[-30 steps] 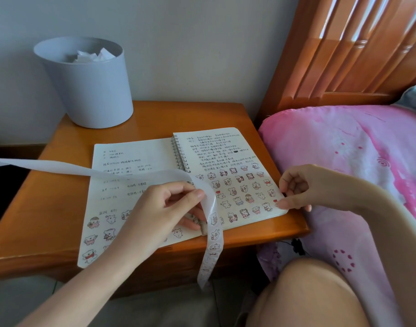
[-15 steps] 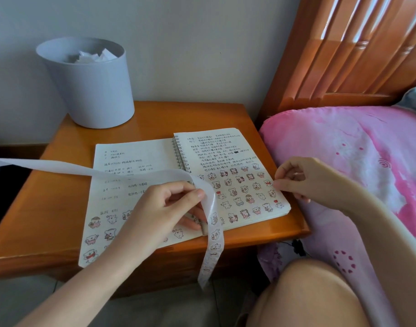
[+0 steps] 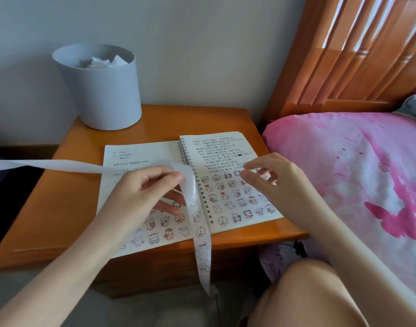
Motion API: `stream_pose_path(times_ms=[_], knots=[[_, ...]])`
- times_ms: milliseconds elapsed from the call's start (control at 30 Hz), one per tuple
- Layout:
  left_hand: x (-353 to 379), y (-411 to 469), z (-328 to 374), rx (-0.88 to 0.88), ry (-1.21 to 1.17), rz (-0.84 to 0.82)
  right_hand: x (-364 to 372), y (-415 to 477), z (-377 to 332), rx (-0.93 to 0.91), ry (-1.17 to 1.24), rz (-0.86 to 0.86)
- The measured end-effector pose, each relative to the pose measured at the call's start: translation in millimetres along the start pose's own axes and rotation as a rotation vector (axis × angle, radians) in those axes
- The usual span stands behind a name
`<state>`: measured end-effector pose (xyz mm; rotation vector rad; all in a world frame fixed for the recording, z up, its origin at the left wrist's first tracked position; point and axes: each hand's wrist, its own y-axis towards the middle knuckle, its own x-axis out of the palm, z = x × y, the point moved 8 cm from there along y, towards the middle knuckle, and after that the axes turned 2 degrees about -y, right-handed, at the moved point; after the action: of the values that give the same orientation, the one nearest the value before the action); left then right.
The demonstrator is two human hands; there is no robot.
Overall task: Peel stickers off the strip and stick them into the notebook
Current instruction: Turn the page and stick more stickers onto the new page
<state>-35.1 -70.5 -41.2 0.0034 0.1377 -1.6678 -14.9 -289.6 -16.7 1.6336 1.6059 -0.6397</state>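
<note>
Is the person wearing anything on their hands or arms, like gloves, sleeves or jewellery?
No. The left hand and right hand are bare, without gloves, and I see no rings on the fingers. The left forearm and right forearm are bare to the frame edge: no sleeves, watch or bracelet in view.

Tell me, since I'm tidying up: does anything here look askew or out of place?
The sticker strip, held by the left hand, dangles over the nightstand's front edge, and the notebook's near left corner overhangs that edge too.
</note>
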Motion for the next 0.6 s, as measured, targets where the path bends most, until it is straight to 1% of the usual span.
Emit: stream_pose_path(times_ms=[167,300,433,600], knots=[[-19,-4,5,0.027,0.001,0.073,2,-21,1,0.12,-0.208,-0.019],[-26,-7,4,0.021,-0.016,0.065,16,-51,9,0.216,-0.336,-0.039],[-28,-13,8,0.032,-0.013,0.07,23,-65,15,0.289,-0.365,-0.034],[-33,-18,14,0.047,0.001,0.108,33,-69,11,0.308,-0.357,-0.057]])
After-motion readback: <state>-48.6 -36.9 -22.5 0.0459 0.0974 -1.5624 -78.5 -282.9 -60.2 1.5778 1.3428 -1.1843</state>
